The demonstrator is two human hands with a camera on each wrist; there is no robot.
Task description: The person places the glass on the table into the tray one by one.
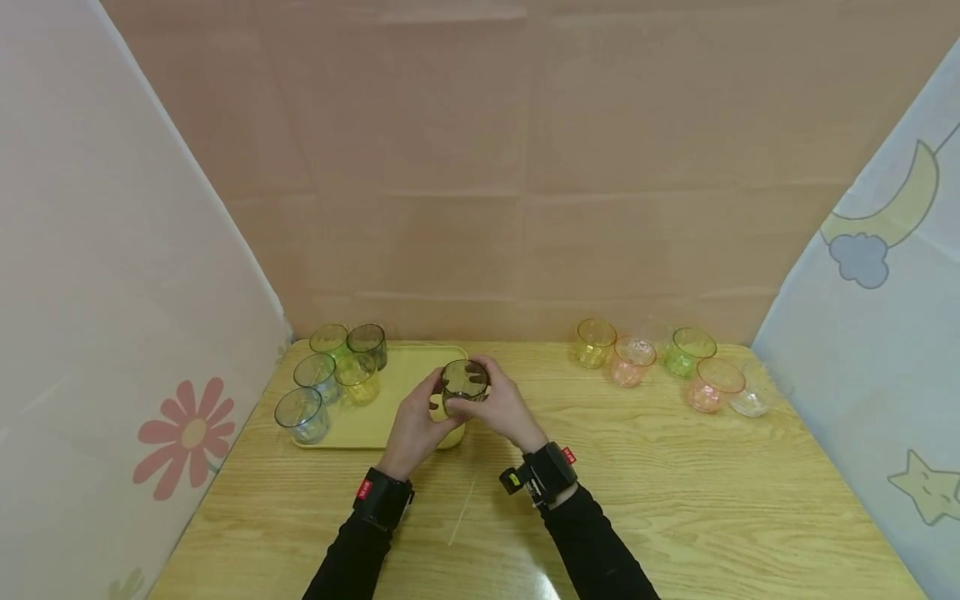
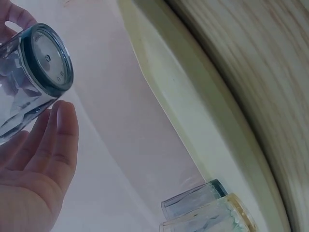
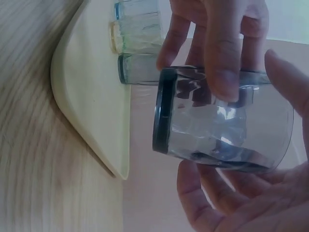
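Note:
Both hands hold a dark grey see-through glass [image 1: 463,385] over the right end of the yellow tray [image 1: 408,375]. The left hand [image 1: 417,423] grips its left side, and the right hand [image 1: 512,410] holds it from the right with the thumb across the front. In the right wrist view the glass [image 3: 207,125] is clear of the tray, with its thick dark base [image 3: 164,111] in sight and fingers on both sides. The left wrist view shows the base [image 2: 50,60] above the left fingers [image 2: 66,121].
On the tray's left part stand a green glass [image 1: 327,340], a grey glass [image 1: 369,342], a yellow glass [image 1: 357,382] and blue-tinted glasses [image 1: 303,417]. At the table's back right are a yellow glass [image 1: 595,343], pink glasses [image 1: 632,364], a green glass [image 1: 688,354] and a clear glass [image 1: 750,402].

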